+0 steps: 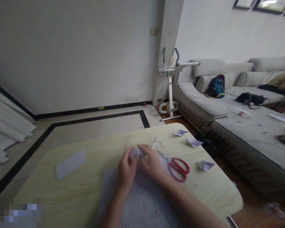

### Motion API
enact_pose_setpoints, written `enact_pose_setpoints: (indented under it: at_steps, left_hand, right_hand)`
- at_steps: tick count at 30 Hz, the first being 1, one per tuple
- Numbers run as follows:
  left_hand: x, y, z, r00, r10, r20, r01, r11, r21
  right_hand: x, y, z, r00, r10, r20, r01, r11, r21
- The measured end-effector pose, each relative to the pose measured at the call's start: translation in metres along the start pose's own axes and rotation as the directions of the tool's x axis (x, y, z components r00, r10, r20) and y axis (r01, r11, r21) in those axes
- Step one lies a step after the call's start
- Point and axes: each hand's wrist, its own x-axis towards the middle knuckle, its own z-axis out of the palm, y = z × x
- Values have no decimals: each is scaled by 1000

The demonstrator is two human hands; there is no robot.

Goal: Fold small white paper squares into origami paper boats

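Both hands meet over the table (90, 177), closed round a small piece of folded paper (136, 152). My left hand (127, 166) grips its left side with thumb and fingers. On the other side my right hand (149, 160) covers much of the paper, and its fingers are slightly blurred. Under my forearms lies a large printed sheet (142, 202). Red-handled scissors (179, 169) rest just right of my right hand, blades toward it. Thin paper scraps (155, 142) lie beyond my fingers.
Folded paper boats (194, 142) stand along the table's right edge. A pale paper rectangle (70, 164) lies at the left. Past the table are a grey sofa (247, 133) with bags, a person (282, 82) at the far right, and a white exercise machine (170, 88).
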Motion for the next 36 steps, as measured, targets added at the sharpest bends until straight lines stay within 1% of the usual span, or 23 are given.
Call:
enact_pose_setpoints:
  at_steps: [3, 7, 11, 17, 24, 30, 33, 36]
  left_hand:
    - [0, 2, -1, 1000, -16, 23, 16, 1000, -8]
    - [0, 5, -3, 1000, -10, 23, 11, 1000, -25]
    - [0, 7, -3, 999, -17, 43, 18, 999, -32]
    - [0, 6, -2, 999, 0, 37, 1, 1000, -22]
    - [-1, 7, -2, 1000, 3, 13, -3, 1000, -31]
    - [-1, 9, -3, 1000, 10, 19, -9, 1000, -21]
    - [-1, 6, -1, 999, 26, 23, -25, 999, -46]
    - [-2, 5, 0, 999, 36, 18, -34, 994, -102]
  right_hand:
    - [0, -1, 0, 1000, 25, 2, -25, 1000, -19]
    - [1, -2, 0, 998, 59, -30, -61, 996, -58]
    - [1, -2, 0, 997, 55, -54, -59, 996, -72]
    - [1, -2, 0, 994, 56, -89, -64, 994, -84]
    - [0, -2, 2, 993, 26, -114, -35, 996, -80]
    - [0, -1, 1, 992, 45, -115, -55, 995, -88]
    - [-1, -2, 1, 991, 57, -120, -69, 993, -95]
    - [3, -6, 0, 986, 68, -150, -86, 990, -111]
